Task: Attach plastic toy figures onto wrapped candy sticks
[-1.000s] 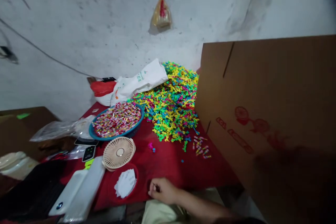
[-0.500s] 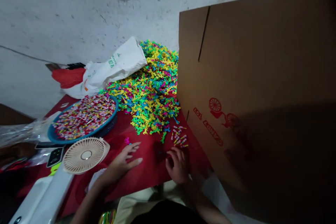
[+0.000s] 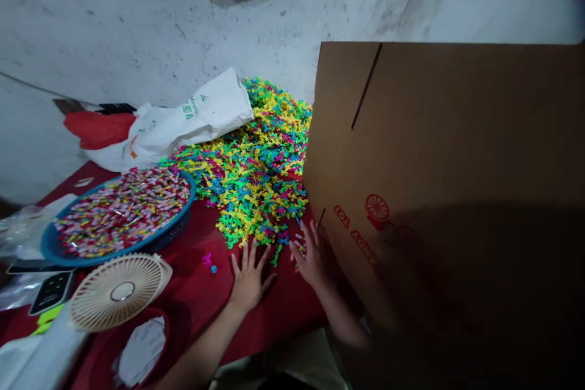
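Observation:
My left hand (image 3: pixel 249 277) lies flat on the red tablecloth (image 3: pixel 201 298) with fingers spread, just below the near edge of a big heap of small coloured plastic pieces (image 3: pixel 249 164). My right hand (image 3: pixel 311 256) rests beside it, fingers stretched out over a few small striped sticks (image 3: pixel 299 245), right against the side of a large cardboard box (image 3: pixel 439 183). Neither hand holds anything. A couple of loose pink and blue pieces (image 3: pixel 209 262) lie left of my left hand.
A blue basin (image 3: pixel 50 250) full of striped wrapped pieces sits at the left. In front of it lie a small beige fan (image 3: pixel 119 292), a phone (image 3: pixel 50 291) and a red bowl (image 3: pixel 105 341) of white papers. A white bag (image 3: pixel 192 119) and a red bag (image 3: pixel 98 129) lie by the wall.
Both hands slid forward toward the coloured heap. My right hand uncurled and now lies over the striped sticks; my left hand turned to lie flat. The view tilted slightly.

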The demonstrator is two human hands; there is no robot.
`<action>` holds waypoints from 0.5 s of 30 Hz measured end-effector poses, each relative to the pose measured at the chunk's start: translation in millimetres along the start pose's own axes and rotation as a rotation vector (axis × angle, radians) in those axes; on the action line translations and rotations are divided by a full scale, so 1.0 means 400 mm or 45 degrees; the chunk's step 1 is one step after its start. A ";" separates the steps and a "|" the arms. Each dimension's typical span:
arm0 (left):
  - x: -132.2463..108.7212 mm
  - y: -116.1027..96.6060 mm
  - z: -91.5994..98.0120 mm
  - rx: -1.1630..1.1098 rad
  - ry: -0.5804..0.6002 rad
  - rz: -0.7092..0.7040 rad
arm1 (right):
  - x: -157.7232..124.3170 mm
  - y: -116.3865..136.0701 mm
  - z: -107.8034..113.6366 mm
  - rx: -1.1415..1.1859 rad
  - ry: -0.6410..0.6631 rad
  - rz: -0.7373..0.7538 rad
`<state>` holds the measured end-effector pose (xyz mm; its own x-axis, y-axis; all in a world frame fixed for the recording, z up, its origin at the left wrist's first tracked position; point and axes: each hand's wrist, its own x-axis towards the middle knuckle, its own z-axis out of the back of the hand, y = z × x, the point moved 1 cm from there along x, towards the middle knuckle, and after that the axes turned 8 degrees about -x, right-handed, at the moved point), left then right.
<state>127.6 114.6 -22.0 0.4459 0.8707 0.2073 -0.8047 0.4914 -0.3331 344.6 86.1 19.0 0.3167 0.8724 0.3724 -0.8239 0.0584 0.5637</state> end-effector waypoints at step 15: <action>0.041 0.042 0.003 -0.043 0.020 0.236 | 0.370 0.124 -0.361 -0.099 0.303 -0.393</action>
<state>120.9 137.1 -23.0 0.2973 0.9465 0.1253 -0.8601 0.3225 -0.3954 283.0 288.3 -4.3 0.4449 0.8956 0.0076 -0.7429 0.3643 0.5616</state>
